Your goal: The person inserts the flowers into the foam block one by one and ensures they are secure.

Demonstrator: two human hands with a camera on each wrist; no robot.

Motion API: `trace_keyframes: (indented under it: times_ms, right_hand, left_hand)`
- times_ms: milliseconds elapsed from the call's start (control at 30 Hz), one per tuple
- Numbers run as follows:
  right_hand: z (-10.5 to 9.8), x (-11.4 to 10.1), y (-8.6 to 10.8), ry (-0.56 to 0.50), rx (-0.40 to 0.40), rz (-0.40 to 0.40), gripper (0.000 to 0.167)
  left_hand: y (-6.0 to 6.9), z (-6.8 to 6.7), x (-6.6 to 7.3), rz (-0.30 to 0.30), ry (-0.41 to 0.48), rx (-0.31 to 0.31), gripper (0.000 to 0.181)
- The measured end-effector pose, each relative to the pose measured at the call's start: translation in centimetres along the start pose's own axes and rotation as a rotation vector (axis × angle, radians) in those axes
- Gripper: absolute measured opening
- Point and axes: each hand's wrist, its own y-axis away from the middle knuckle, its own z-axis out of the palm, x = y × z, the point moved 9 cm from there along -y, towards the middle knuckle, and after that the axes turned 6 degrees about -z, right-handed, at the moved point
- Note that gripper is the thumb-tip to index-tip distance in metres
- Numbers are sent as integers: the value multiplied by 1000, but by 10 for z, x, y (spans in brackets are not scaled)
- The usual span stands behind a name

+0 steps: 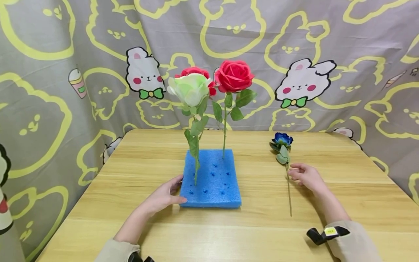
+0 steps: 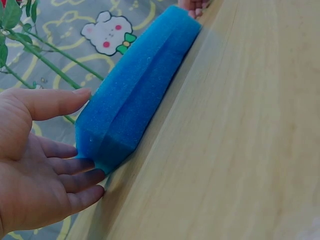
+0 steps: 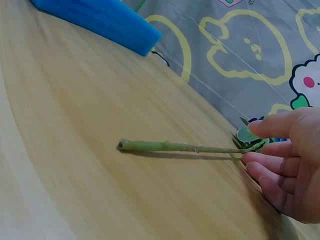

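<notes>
A blue foam block [image 1: 211, 178] with several holes lies on the table. Standing in it are a pale green-white rose [image 1: 190, 89] and a red rose [image 1: 234, 75]; more red petals show behind the pale one. At the block's left side is my left hand [image 1: 165, 194], its thumb by the near corner and its relaxed fingers along the edge. A blue rose [image 1: 283, 140] lies on the table to the right, its stem pointing towards me. Beside that stem [image 3: 180, 147] my right hand [image 3: 290, 165] has its thumb and fingers apart, fingertips close to it.
The wooden table [image 1: 262, 233] runs back to a grey patterned curtain [image 1: 183, 32], which also hangs along both sides. Black wrist straps [image 1: 327, 234] sit on both sleeves. The tall roses rise above the block's left and far right parts.
</notes>
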Motion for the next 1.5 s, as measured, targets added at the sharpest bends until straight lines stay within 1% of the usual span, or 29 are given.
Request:
trace_keyframes:
  times_ms: [267,467,567,700,900,1033,1167,1300,1433,1500]
  right_hand:
    - [7,-7,-3,121,0,-15,58]
    - [8,-10,-2,131,14,11,52]
    - [8,-8,-2,70,17,30,49]
    - [12,-3,-2,-28,-1,86,43]
    - [18,1,0,-50,-54,129,40]
    - [24,2,0,-147,-96,144,36]
    - [28,-3,0,-271,-130,131,31]
    - [27,-12,2,-387,-151,89,25]
    - [21,-23,4,-462,-138,31,21]
    - [19,-29,4,-474,-130,-2,19]
  left_hand:
    - [0,-1,1,-2,-1,-1,84]
    - [0,-1,-1,-5,6,-3,84]
    - [-1,-1,-1,-4,11,-1,83]
    - [-1,-1,-2,-1,14,1,83]
    - [-1,-1,-2,2,19,-1,83]
    - [-2,-1,-2,7,18,-3,83]
    - [-2,-1,-3,10,15,-5,83]
    - [-2,-1,-3,13,9,-9,84]
    - [-2,0,-4,1,5,-9,86]
    - [-2,0,-4,-5,9,-5,86]
